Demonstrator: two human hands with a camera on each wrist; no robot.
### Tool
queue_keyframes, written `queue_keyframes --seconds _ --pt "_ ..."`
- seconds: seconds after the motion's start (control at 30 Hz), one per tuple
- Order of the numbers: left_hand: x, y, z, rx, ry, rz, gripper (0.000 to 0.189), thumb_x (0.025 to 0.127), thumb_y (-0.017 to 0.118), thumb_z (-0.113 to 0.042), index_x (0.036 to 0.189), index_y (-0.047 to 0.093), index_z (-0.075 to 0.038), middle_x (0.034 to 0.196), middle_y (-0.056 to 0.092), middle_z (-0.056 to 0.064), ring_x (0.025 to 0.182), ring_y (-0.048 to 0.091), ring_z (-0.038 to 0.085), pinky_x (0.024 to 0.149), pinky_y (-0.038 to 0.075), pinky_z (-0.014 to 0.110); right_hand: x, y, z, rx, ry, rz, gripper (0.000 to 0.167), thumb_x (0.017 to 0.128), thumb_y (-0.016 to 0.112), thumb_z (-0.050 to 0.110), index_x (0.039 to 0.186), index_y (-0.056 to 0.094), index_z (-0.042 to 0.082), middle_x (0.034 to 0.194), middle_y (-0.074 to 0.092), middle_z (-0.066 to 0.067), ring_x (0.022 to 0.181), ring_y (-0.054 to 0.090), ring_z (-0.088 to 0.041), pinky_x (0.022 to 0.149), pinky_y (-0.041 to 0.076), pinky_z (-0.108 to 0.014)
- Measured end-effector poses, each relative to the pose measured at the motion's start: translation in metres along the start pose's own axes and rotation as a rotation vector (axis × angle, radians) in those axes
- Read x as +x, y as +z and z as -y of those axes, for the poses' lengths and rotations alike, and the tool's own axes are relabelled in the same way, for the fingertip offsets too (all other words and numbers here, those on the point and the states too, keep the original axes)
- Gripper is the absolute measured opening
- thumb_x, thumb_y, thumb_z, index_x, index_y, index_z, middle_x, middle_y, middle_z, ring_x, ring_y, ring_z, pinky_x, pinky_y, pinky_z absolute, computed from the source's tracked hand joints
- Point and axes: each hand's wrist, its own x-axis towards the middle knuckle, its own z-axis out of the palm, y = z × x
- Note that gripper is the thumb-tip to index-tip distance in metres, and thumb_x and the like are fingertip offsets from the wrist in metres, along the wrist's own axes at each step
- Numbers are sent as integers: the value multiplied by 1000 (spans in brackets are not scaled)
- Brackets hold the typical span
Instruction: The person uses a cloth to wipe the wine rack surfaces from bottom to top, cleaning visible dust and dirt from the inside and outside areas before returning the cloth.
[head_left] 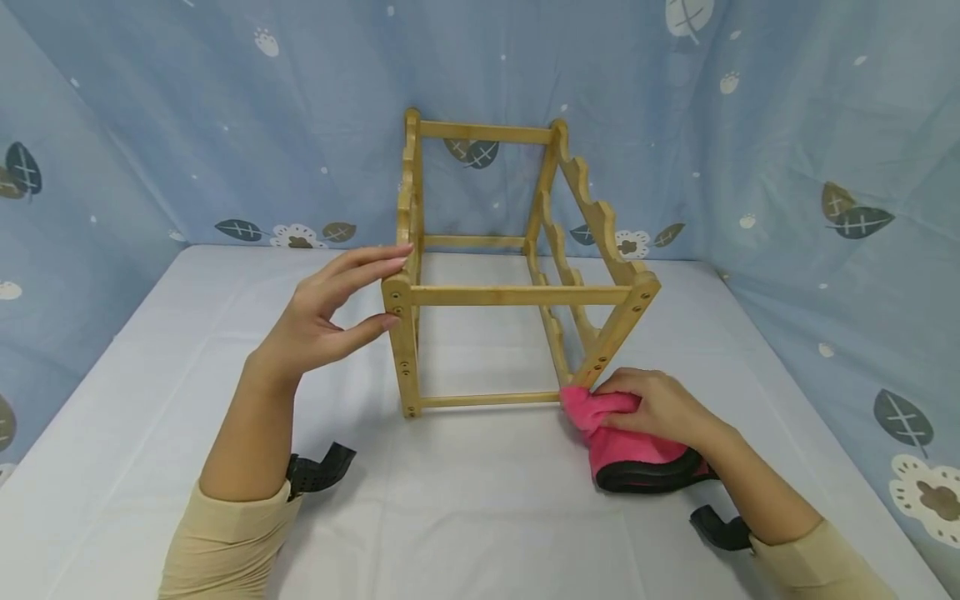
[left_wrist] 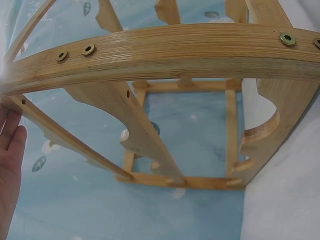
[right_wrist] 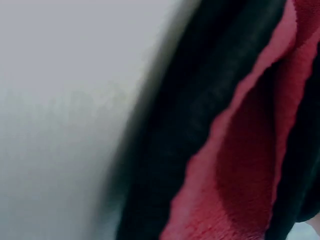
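A wooden rack (head_left: pixel 517 296) with scalloped side rails stands on the white-covered table. My left hand (head_left: pixel 322 312) holds its upper near-left corner, fingers over the side rail and thumb at the front post. In the left wrist view, fingers (left_wrist: pixel 12 135) of that hand show at the left edge beside a wooden bar. My right hand (head_left: pixel 660 408) grips a pink cloth (head_left: pixel 618 433) with a black border, bunched against the foot of the rack's near-right post. The cloth's folds (right_wrist: pixel 240 165) fill the right part of the right wrist view, where the fingertips are hidden.
White cloth covers the table (head_left: pixel 450 517). A blue curtain (head_left: pixel 300 108) with leaf and flower prints hangs behind it and along both sides. Black straps with protruding mounts (head_left: pixel 322 468) sit at both wrists, beside beige sleeves.
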Motion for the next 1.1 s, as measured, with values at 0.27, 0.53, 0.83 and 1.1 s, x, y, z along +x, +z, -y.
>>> queue_keyframes --seconds 0.27,0.53,0.83,1.1 --pt "-2 -4 -2 16 -10 6 46 92 63 -25 130 55 0 136 52 8 125 50 20 105 42 30 14 9 -9 210 193 215 33 76 79 24 103 71 8 103 68 -5 91 59 -16 75 54 -24" --pt "-2 -3 0 34 10 31 49 91 63 -26 132 53 -1 138 50 8 125 49 19 104 43 30 -5 1 11 124 101 124 26 75 81 31 98 71 22 92 64 11 81 56 -2 67 53 -21" --pt "-1 -5 -3 10 12 35 52 91 64 -28 133 52 0 138 50 7 126 48 20 105 42 30 4 -20 70 58 -230 -212 31 75 81 32 100 70 18 94 66 8 85 61 -6 78 50 -9" --pt "0 -7 -6 -23 29 62 64 86 69 -34 136 49 1 140 47 12 121 51 20 103 42 31 54 -44 139 20 -392 -414 28 75 81 27 96 71 11 90 68 1 76 63 -10 62 54 -18"
